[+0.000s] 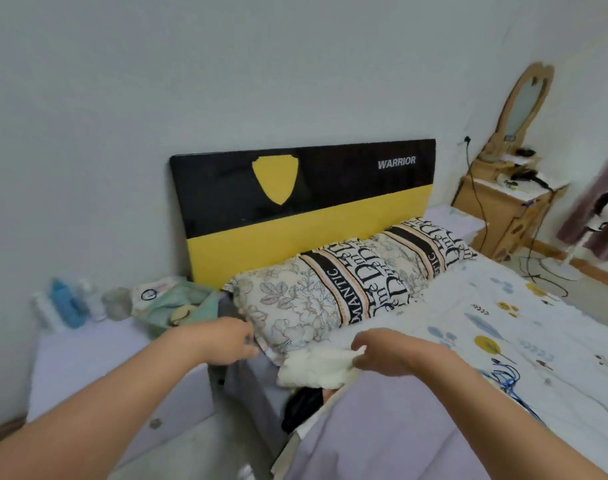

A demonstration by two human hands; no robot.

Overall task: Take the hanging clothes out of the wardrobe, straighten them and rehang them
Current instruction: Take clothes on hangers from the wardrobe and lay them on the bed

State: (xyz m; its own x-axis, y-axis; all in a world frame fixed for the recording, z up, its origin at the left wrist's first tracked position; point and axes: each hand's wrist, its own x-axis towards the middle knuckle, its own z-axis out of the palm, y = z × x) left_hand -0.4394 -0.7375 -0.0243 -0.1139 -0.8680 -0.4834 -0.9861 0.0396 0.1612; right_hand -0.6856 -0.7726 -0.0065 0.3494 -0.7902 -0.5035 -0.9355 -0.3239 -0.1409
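Reaching over the bed, the right hand [387, 351] pinches a cream cloth [316, 368] at six o'clock; the left hand [231, 341], fingers loosely curled, touches the pillow [295, 306]. Probably straightening; next, lift the cloth and shake it flat.

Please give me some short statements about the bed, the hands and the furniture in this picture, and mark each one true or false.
1. The right hand pinches a cream cloth. True.
2. The headboard is red and white. False: it is black and yellow.
3. The left hand is at the corner of the pillow. True.
4. A wardrobe stands open beside the bed. False: no wardrobe is in view.
5. The mirror stands on the nightstand. False: it stands on the dresser.
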